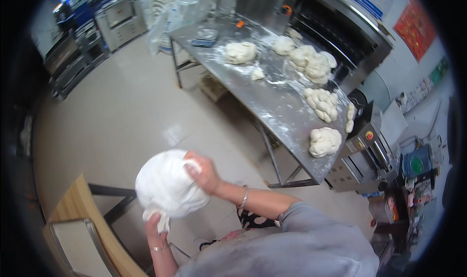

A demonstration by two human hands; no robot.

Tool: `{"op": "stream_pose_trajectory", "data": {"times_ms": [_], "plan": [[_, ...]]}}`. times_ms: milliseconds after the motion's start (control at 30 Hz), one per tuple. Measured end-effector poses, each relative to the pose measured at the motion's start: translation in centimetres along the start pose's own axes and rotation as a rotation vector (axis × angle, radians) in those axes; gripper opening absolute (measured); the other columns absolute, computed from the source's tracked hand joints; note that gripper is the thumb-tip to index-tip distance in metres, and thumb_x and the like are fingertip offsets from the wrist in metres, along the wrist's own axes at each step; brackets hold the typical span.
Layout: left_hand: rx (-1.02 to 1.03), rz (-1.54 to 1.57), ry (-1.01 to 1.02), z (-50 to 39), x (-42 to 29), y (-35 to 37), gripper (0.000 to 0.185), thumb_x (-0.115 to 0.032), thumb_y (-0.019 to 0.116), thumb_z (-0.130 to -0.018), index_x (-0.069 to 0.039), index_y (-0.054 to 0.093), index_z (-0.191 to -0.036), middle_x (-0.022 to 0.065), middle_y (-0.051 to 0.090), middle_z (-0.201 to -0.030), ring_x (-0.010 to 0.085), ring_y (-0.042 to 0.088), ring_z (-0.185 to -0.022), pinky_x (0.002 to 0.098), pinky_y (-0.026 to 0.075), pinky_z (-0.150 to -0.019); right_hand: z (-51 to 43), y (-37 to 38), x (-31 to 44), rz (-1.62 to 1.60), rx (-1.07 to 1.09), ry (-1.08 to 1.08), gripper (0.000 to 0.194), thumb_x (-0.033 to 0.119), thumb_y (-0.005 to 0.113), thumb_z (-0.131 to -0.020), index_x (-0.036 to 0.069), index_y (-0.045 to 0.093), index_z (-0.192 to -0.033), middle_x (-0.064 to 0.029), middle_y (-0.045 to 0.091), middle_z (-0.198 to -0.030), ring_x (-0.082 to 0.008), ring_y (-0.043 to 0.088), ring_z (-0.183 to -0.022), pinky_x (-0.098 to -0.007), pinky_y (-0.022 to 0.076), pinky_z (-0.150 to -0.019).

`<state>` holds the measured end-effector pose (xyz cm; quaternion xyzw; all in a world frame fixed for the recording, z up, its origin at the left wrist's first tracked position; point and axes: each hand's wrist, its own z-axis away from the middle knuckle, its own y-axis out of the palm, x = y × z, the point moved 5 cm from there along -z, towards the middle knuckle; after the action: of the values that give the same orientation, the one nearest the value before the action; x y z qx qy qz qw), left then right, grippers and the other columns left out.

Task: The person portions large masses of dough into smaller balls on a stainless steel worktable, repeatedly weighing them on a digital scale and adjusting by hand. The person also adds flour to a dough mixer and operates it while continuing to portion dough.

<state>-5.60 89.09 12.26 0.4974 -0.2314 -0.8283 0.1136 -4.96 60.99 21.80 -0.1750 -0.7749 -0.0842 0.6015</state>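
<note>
A large, rounded mass of white dough (168, 182) hangs in the air over the tiled floor, between my two hands. My right hand (206, 175) grips its upper right edge, fingers pressed into a fold. At the lower left edge, my left hand (155, 222) is closed around a smaller hanging flap of the dough. Part of each hand's fingers is hidden by the dough. To the right stands a floured metal worktable (270, 113), apart from both hands. On it rest a rounded dough lump (240, 53), knotted dough pieces (321, 104) and another lump (325, 142).
A wooden table (91, 207) with a metal-rimmed tray (78, 248) stands at lower left. A deck oven (328, 29) backs the worktable. A steel machine with a red button (361, 160) adjoins its right end. A digital scale (205, 37) sits at its far end.
</note>
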Motion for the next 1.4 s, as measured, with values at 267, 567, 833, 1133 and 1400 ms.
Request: {"op": "stream_pose_trajectory", "data": {"times_ms": [267,567,833,1133,1400], "plan": [[0.829,-0.647,0.282,-16.2,5.1,41.2,0.071,-0.014,0.08,-0.076,-0.002,0.048,-0.138,0.0087,0.059,-0.129,0.0187,0.055,-0.12,0.0352,0.044,-0.101,-5.9,-37.1,1.1,0.34,-0.42,-0.301,0.029,0.026,0.048,-0.087,0.0,0.052,-0.098,-0.0121,0.053,-0.096,-0.024,0.051,-0.089,-0.0344,0.0427,-0.081],[0.82,-0.771,-0.26,-26.9,16.3,47.4,0.065,0.002,0.066,-0.081,-0.011,0.05,-0.143,0.0081,0.062,-0.127,0.0153,0.058,-0.11,0.0292,0.048,-0.095,-2.0,-48.7,-14.7,0.695,-0.555,0.432,0.049,0.009,0.062,-0.081,0.002,0.054,-0.129,-0.0194,0.05,-0.14,-0.0407,0.043,-0.13,-0.0492,0.0318,-0.111],[0.786,-0.683,-0.315,-39.5,14.8,51.3,0.045,-0.008,0.07,-0.086,-0.006,0.059,-0.13,0.0056,0.066,-0.113,0.0137,0.063,-0.097,0.0288,0.05,-0.089,-12.3,-44.5,-16.3,1.232,-0.647,0.411,0.049,0.02,0.061,-0.083,0.005,0.052,-0.129,-0.0171,0.049,-0.137,-0.0381,0.039,-0.132,-0.0525,0.0263,-0.112],[0.907,-1.372,0.644,-54.4,19.5,63.7,0.041,-0.022,0.082,-0.076,-0.006,0.066,-0.11,0.0106,0.065,-0.107,0.0273,0.063,-0.098,0.0337,0.05,-0.087,-12.9,-47.4,-21.9,1.29,-0.648,0.488,0.042,0.029,0.053,-0.081,0.008,0.056,-0.117,-0.0136,0.054,-0.116,-0.0352,0.048,-0.109,-0.0457,0.0337,-0.096],[1.477,-1.252,0.568,-41.9,24.6,68.2,0.061,-0.031,0.081,-0.073,-0.008,0.057,-0.124,0.0152,0.049,-0.139,0.0378,0.04,-0.134,0.0544,0.026,-0.112,-14.3,-50.4,-23.1,1.173,-0.629,0.547,0.045,0.03,0.057,-0.081,0.007,0.056,-0.12,-0.014,0.054,-0.119,-0.0355,0.047,-0.113,-0.0478,0.0329,-0.1]]}}
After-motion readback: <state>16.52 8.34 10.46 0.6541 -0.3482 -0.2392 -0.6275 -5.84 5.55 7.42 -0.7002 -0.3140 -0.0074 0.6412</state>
